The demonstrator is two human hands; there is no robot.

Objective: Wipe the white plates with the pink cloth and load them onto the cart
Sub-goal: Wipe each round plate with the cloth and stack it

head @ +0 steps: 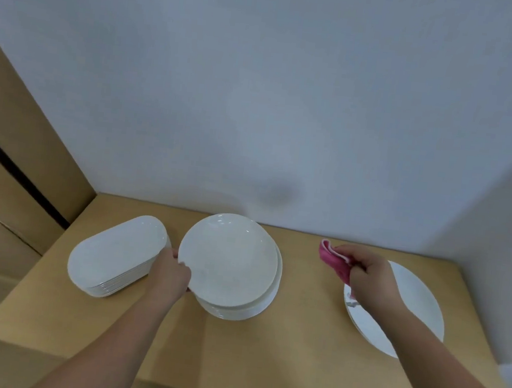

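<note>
A round white plate (pixel 229 259) is tilted up off a stack of round white plates (pixel 242 311) in the middle of the table. My left hand (pixel 172 272) grips this top plate by its left rim. My right hand (pixel 365 273) is closed around a bunched pink cloth (pixel 334 260), held just above the table between the stack and a pair of large white plates (pixel 413 311) on the right. My right forearm hides part of those large plates.
A stack of oblong white plates (pixel 115 253) lies left of my left hand. The tan wooden table (pixel 296 340) meets a white wall at the back. Tan cabinet panels (pixel 14 168) rise on the left.
</note>
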